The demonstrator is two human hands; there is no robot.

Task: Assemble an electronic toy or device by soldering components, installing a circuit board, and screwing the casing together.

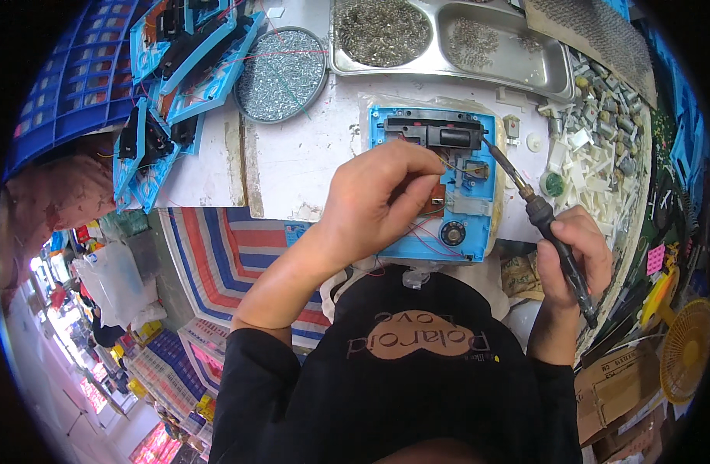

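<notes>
Soldering is in hand: the right hand (575, 251) grips a black-handled soldering iron (542, 215), its tip inside the blue plastic housing (471, 232) at the worktop's (301, 158) 6 o'clock edge. The left hand (378, 197) pinches thin wire there. Next move likely needs steady tip contact.

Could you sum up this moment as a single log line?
left hand: pinching wire over blue panel | right hand: holding soldering iron, tip at panel
</notes>
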